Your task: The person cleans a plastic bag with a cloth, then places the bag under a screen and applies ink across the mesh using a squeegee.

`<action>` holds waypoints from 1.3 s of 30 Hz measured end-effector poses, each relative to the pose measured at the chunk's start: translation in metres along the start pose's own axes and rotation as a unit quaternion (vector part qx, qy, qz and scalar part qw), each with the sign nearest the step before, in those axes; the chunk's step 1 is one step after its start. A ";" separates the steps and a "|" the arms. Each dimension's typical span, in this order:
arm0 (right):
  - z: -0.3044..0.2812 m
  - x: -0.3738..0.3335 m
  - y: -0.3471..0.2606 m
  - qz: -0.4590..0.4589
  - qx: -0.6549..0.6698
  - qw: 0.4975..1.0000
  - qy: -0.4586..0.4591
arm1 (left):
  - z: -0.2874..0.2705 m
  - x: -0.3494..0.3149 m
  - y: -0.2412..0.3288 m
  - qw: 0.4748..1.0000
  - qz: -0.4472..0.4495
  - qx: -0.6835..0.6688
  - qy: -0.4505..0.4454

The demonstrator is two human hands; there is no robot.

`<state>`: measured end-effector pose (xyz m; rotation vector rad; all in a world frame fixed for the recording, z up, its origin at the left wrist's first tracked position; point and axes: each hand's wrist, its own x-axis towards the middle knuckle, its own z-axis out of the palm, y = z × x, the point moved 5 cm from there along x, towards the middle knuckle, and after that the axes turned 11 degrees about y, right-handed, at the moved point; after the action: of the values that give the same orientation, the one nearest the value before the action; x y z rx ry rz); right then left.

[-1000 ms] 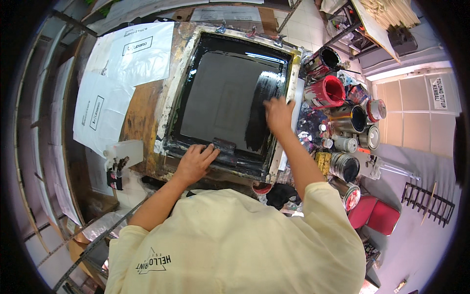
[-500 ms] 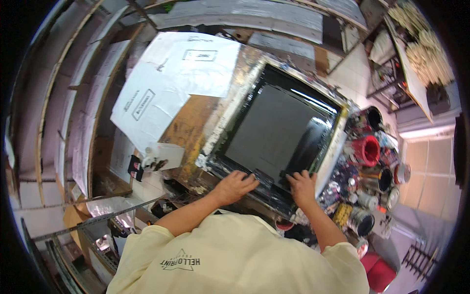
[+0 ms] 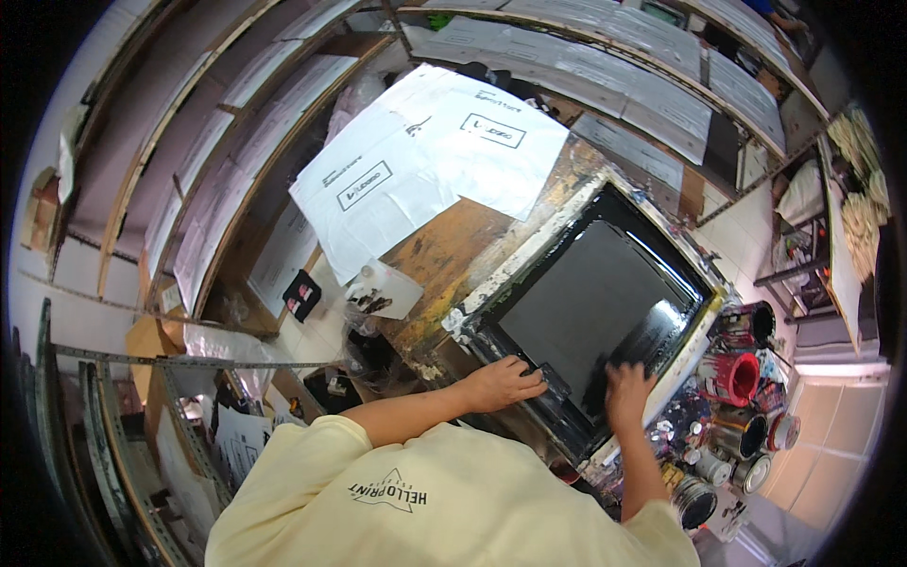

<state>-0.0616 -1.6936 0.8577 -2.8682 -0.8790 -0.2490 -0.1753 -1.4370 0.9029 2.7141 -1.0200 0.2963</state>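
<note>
A screen-printing frame [image 3: 529,272] with a pale, ink-stained border lies tilted on the bench before me. Its dark grey mesh [image 3: 576,283] carries wet, shiny black ink, with a darker smear down the right side. My left hand [image 3: 507,385] has its fingers curled over the frame's near left edge, beside a black bar-like piece [image 3: 554,381] lying there. Over the near right part of the mesh, my right hand [image 3: 628,395] is closed with fingertips down at the smear. Whatever it grips is dark and hidden under the fingers.
Printed white sheets [image 3: 378,189] cover the bench's far left, near a white stained container [image 3: 389,291]. Ink cans, including a red one [image 3: 732,378], crowd the right side. Shelves [image 3: 567,85] with wrapped white stacks line the back and left.
The view has swung, so the scene sits farther right and lower. My right hand's fingertips have shifted against the frame, and the dark smear beside them looks different. My left hand stays at the near edge.
</note>
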 end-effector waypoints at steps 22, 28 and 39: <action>-0.026 -0.046 -0.033 0.027 0.060 0.994 -0.092 | 0.000 0.005 -0.002 0.998 -0.030 -0.056 -0.014; 0.021 0.060 0.099 0.157 -0.097 0.978 0.097 | -0.003 0.010 -0.005 0.996 -0.029 -0.057 -0.058; -0.019 -0.020 -0.024 0.010 0.026 0.994 -0.109 | -0.004 0.011 -0.003 0.996 -0.034 -0.063 -0.047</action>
<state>-0.0936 -1.6878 0.8741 -2.8918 -0.8769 0.0909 -0.1653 -1.4408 0.9096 2.6637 -0.9351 0.0911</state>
